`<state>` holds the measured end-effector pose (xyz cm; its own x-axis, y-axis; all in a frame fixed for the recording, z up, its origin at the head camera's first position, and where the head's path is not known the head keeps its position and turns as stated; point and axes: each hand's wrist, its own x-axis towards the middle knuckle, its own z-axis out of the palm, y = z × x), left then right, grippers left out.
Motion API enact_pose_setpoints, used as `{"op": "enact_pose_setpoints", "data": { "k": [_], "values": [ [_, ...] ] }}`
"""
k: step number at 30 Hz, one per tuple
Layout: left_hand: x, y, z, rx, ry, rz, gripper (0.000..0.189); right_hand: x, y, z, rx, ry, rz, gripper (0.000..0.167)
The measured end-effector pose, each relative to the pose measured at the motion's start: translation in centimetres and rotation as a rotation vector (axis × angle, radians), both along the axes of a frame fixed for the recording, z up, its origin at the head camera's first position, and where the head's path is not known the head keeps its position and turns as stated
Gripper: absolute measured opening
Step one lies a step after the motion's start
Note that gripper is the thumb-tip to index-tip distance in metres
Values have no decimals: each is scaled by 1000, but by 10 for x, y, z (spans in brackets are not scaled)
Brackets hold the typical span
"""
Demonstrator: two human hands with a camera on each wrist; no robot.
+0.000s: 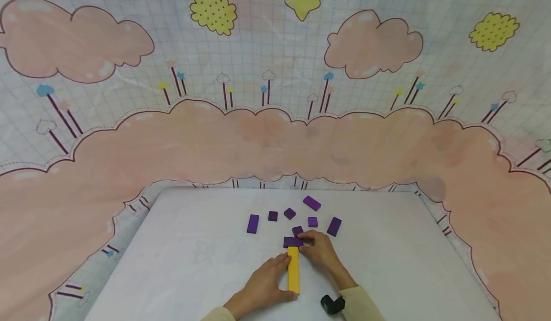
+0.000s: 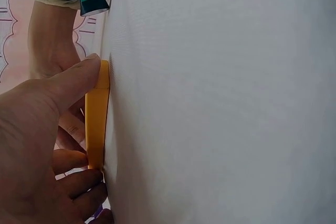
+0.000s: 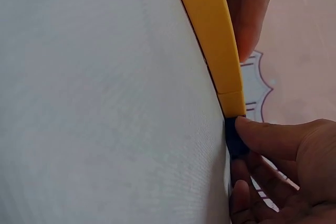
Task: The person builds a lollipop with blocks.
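Observation:
A long yellow block [image 1: 293, 271] lies on the white table, pointing away from the person. My left hand [image 1: 267, 282] holds it, thumb at the near end and fingers by the far end; the left wrist view shows this yellow block [image 2: 96, 124] between them. Across its far end lies a purple rectangular block [image 1: 290, 242]. My right hand [image 1: 320, 250] pinches that purple block by its right end; in the right wrist view the thumb presses the dark-looking purple block [image 3: 233, 137] beside the yellow one. A small purple cube [image 1: 298, 230] sits just beyond, close to the right fingertips.
Farther back lie purple rectangular blocks [image 1: 253, 224], one at the left, one at the back [image 1: 312, 203] and one at the right [image 1: 334, 226]. Small purple cubes [image 1: 273, 215] lie among them. A dark wrist camera [image 1: 333, 304] sits at the right sleeve. Patterned cloth [image 1: 301, 144] surrounds the table.

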<state>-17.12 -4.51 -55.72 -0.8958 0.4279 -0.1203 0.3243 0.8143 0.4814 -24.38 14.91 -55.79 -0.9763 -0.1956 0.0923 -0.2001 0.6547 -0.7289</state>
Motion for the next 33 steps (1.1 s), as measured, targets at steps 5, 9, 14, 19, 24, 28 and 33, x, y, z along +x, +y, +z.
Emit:
{"op": "enact_pose_setpoints", "data": {
  "k": [5, 9, 14, 19, 24, 28, 33],
  "values": [
    [1, -1, 0, -4, 11, -3, 94, 1, 0, 1, -2, 14, 15, 26],
    [1, -1, 0, -6, 13, -3, 94, 1, 0, 1, -2, 6, 14, 26],
    [2, 0, 1, -5, 24, -1, 94, 1, 0, 0, 6, 7, 15, 26],
    [2, 0, 2, -8, 18, 8, 94, 0, 0, 0, 7, 2, 19, 26],
    [1, 1, 2, -9, 16, 9, 94, -1, 0, 0, 9, 2, 26, 26],
    [1, 1, 1, -6, 9, 10, 94, -2, 0, 0, 8, -5, 24, 26],
    [2, 0, 0, -7, 5, 10, 94, 0, 2, 2, -2, -19, 14, 26]
  ]
}}
